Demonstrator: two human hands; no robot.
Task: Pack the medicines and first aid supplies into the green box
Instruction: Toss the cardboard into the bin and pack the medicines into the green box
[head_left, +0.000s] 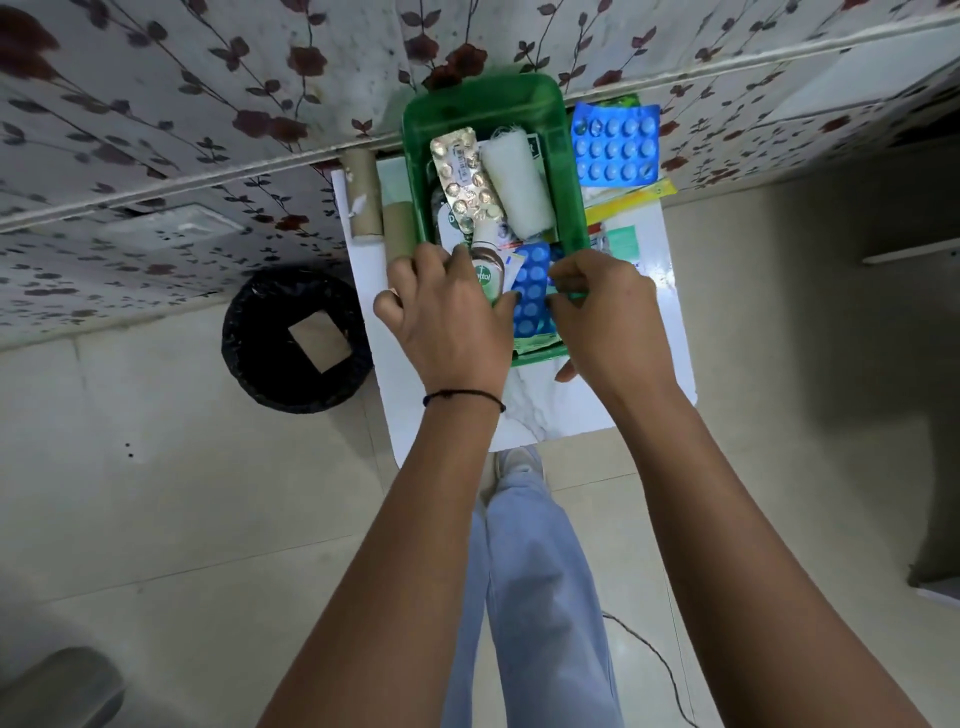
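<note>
The green box (483, 98) stands on a small white table (530, 415). Inside it lie a silver blister strip (465, 176), a white gauze roll (519, 182), a Dettol bottle (488, 273) and a blue blister strip (532, 296). My left hand (447, 317) reaches into the box's near left part, its fingers wrapped around the Dettol bottle. My right hand (608, 317) is at the box's near right wall, fingertips pinching the edge of the blue blister strip inside. Both hands hide the box's near corners.
A second blue blister strip (615, 145), a yellow packet (628, 202) and printed packs lie on the table right of the box. Two cardboard rolls (363, 192) lie to its left. A black bin (296, 338) stands on the floor to the left of the table.
</note>
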